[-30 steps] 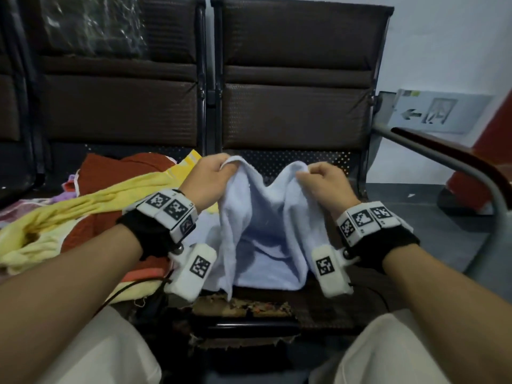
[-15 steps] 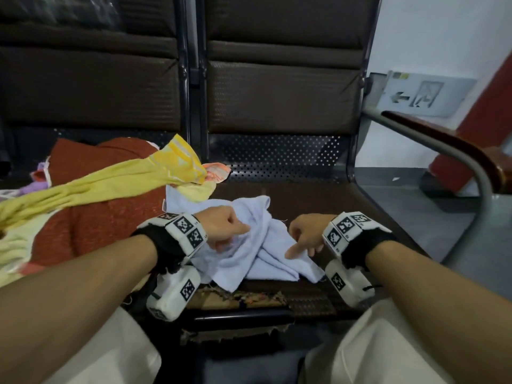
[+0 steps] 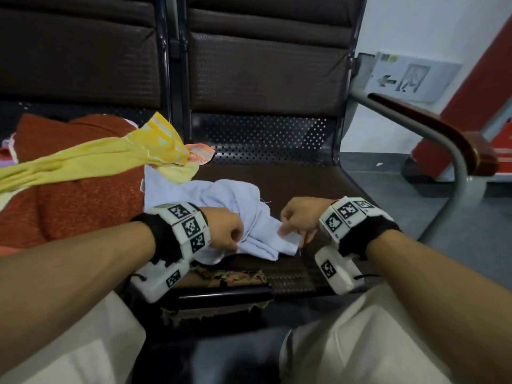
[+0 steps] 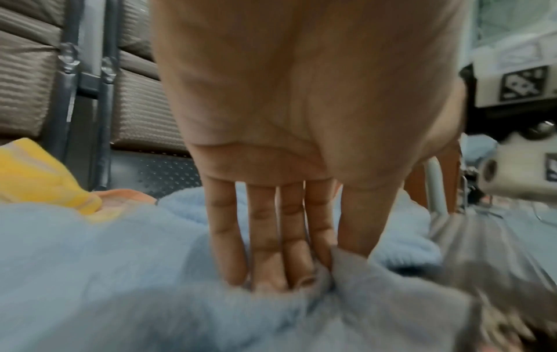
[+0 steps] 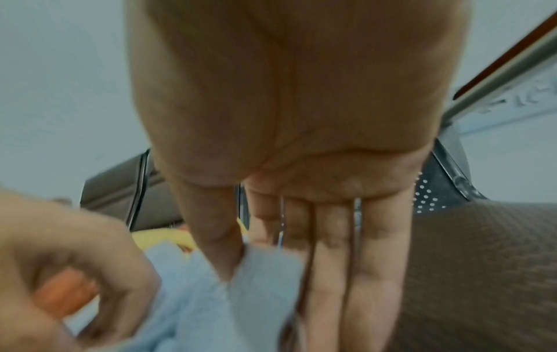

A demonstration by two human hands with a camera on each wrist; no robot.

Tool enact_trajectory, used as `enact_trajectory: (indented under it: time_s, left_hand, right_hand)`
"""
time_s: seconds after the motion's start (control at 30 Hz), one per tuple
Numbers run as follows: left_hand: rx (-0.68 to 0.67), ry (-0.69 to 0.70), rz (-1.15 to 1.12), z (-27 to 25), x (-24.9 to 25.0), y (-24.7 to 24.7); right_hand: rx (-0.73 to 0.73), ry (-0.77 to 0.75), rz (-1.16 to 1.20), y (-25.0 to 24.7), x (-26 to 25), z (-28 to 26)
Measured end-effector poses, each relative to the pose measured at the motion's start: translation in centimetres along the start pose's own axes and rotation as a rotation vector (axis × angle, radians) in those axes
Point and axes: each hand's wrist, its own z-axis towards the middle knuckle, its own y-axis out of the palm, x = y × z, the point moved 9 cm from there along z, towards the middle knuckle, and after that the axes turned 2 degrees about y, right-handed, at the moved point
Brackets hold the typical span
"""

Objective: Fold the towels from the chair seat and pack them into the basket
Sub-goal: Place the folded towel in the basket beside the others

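- Light blue towel [image 3: 238,214] lies crumpled on the brown chair seat [image 3: 318,189], just beside the pile of red and yellow cloths [image 3: 83,173].
- Left hand [image 3: 224,231] pinches a fold at the towel's near edge, thumb against fingers.
- Right hand [image 3: 300,217] pinches the towel's right corner between thumb and forefinger, the other fingers straight.

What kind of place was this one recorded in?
Probably a public waiting area or corridor: linked seats in a row with a metal armrest, and an arrow sign low on the wall.
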Motion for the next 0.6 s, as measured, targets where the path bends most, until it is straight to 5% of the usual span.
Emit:
enact_trajectory:
  time_s: [0.2, 0.3, 0.4, 0.6]
  left_hand:
    - [-0.016, -0.010, -0.318, -1.2, -2.0, -2.4]
    - [-0.019, -0.018, -0.525, -2.6, -3.2, -3.4]
    - [0.145, -0.062, -0.659, -4.0, -5.2, -5.2]
    - [0.697, -0.069, -0.913, -7.6, -9.3, -9.1]
  right_hand:
    - [0.471, -0.262, 0.423, -6.5, -3.8, -2.5]
    - [0.589, -0.353, 0.643, -8.4, -5.1, -3.0]
    - [0.554, -0.429, 0.640, -8.5, -7.0, -2.2]
    - [0.340, -0.550, 0.530, -5.9, -11.0, -1.2]
